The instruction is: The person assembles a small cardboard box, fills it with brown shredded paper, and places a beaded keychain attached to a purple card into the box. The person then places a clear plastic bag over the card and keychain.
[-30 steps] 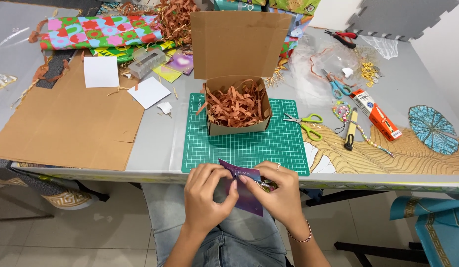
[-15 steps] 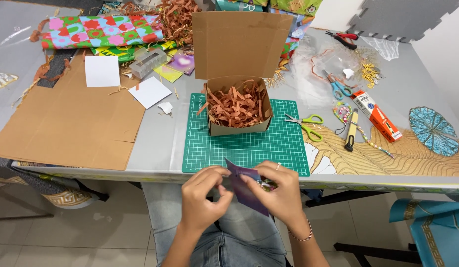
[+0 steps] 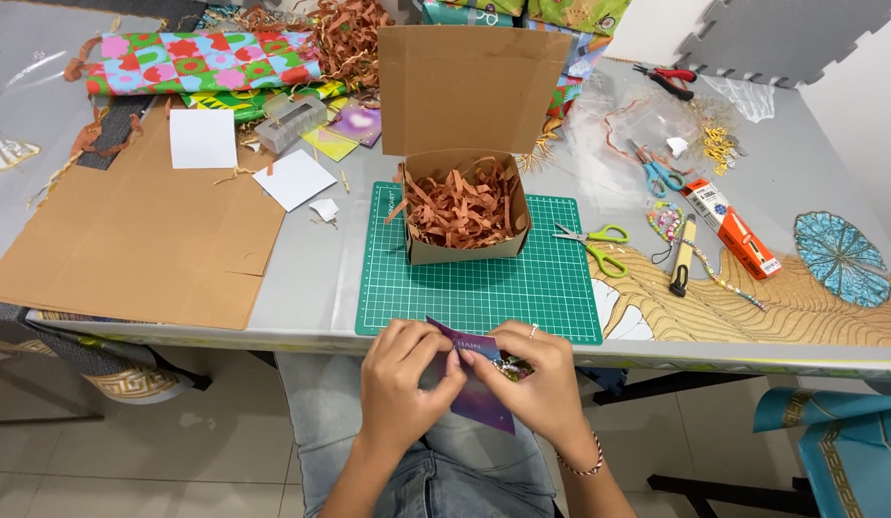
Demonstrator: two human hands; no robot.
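I held a small purple card [image 3: 479, 388] in both my hands, low down over my lap, just in front of the near edge of the table [image 3: 321, 278]. The card sat right between my hands, so neither hand had to reach for it. Its long side ran slanted, from up by my left hand down toward my right. My left hand [image 3: 402, 384] was closed around the card's left edge, with the fingers curled over the front and the thumb tucked behind. My right hand [image 3: 537, 384] pinched the right side of the card, and it was also pressed on a little bunch of shiny beads [image 3: 511, 367] lying against the card. I could not tell how the beads were fixed to it. Both hands were close together, almost touching, with my wrists bent in and my elbows back near my body. Straight ahead of my hands, on the green cutting mat [image 3: 484, 288], stood a brown cardboard box [image 3: 465, 216] with its lid standing up, full of curly brown paper shreds [image 3: 460, 201]. The box was farther away, past the table edge. Green scissors [image 3: 594, 245] lay on the mat to the right of the box.
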